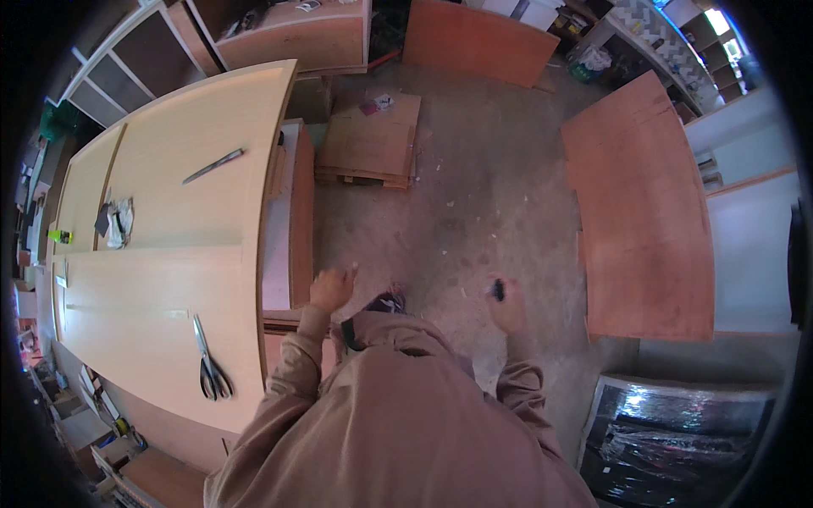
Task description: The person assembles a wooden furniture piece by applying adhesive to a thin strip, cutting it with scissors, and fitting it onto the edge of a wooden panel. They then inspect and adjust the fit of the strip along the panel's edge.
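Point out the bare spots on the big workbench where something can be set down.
The pale workbench is bare between the metal ruler and the scissors, along its right edge near the left hand. The top corner beyond the ruler is also bare. It is crowded at the left edge, around the crumpled rag and the small green thing.

Even daylight, fisheye bending, dark rim, hands slightly blurred

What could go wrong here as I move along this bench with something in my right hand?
The scissors lie near the bench edge, close to your left hand; a sleeve could sweep them off. The stacked boards on the floor ahead could trip you. The small dark object sits loosely in your right hand.
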